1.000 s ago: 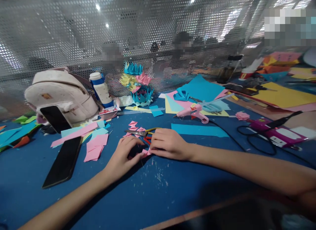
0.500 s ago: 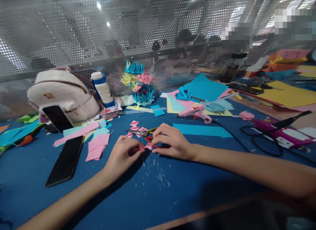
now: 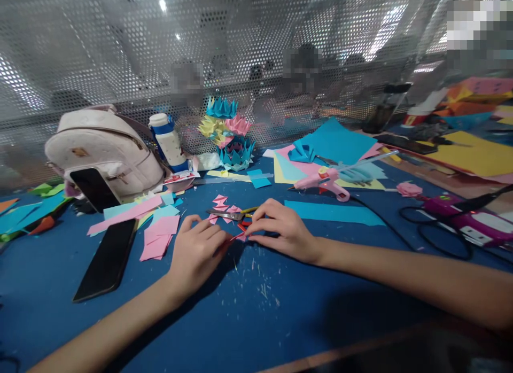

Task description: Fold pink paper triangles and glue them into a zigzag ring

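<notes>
Between my two hands is a small folded piece of pink paper (image 3: 241, 236), just above the blue table. My left hand (image 3: 197, 251) pinches its left side, fingers curled down over it. On the other side, my right hand (image 3: 280, 231) holds it between thumb and fingertips. A pair of scissors (image 3: 230, 215) with red and yellow handles lies right behind my fingers, its handles partly hidden by my right hand. Several small folded pink pieces (image 3: 220, 202) lie around the blades. Pink paper squares (image 3: 159, 238) are stacked to the left of my left hand.
A pink glue gun (image 3: 324, 181) lies behind a blue paper strip (image 3: 332, 212) on the right. Two phones, one flat (image 3: 106, 261), are at the left near a white backpack (image 3: 102, 148) and a bottle (image 3: 167, 143). Folded paper flowers (image 3: 236, 153) stand at the back.
My left hand has turned so its back faces up more, and the pink piece has tilted, showing a narrower edge. My right hand stays almost in place. The view has shifted slightly.
</notes>
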Demonstrator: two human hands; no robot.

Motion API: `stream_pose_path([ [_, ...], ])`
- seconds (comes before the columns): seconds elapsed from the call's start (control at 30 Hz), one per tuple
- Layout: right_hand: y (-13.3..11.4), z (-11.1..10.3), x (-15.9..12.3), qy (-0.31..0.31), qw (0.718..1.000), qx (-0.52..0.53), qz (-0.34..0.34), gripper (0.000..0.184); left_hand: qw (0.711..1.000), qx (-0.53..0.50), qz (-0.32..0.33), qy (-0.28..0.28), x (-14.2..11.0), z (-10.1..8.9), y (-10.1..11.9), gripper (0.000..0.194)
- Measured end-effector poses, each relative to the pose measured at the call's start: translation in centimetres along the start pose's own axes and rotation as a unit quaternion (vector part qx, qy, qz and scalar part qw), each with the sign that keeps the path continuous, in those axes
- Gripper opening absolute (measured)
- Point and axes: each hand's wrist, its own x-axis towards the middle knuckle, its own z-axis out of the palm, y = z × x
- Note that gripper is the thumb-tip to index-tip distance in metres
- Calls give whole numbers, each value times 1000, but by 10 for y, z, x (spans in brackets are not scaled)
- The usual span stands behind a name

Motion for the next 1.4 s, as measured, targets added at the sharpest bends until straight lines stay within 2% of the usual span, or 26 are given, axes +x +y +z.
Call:
stream_pose_path([
  [0.27, -2, -3, 2, -13, 1000, -17, -10, 11, 998, 46, 35, 15, -1, -3, 1, 22],
  [0.5, 0, -1, 2, -25, 999, -14, -18, 14, 999, -38, 1, -3, -6, 7, -1, 17],
  [0.6, 0, -4, 5, -32, 998, -17, -44, 16, 998, -64, -20, -8, -7, 10, -1, 18],
  [0.7, -5, -19, 4, -66, 994, -39, -83, 17, 994, -95, -44, -30, -8, 9, -1, 18],
  [0.8, -10, -50, -11, -124, 985, -94, -68, 22, 990, -124, -55, -47, -9, 6, 0, 18],
  [0.9, -5, -91, -41, -128, 978, -161, 25, 34, 987, -142, -56, -52, -9, 6, -1, 20],
  [1.0, 13, -132, -73, -61, 960, -222, 162, 46, 985, -154, -56, -54, -9, 10, -2, 20],
  [1.1, 38, -160, -93, -29, 899, -272, 343, 48, 985, -160, -50, -51, -9, 14, -5, 20],
  [1.17, 56, -166, -96, -34, 876, -221, 428, 49, 986, -157, -45, -45, -10, 17, -6, 21],
  [1.23, 71, -163, -94, -37, 868, -168, 466, 57, 987, -151, -40, -37, -11, 17, -7, 22],
  [1.3, 83, -156, -89, -79, 864, -172, 466, 57, 989, -141, -37, -33, -12, 17, -8, 23],
  [1.4, 96, -143, -79, -135, 858, -212, 448, 44, 991, -125, -27, -31, -13, 15, -8, 25],
])
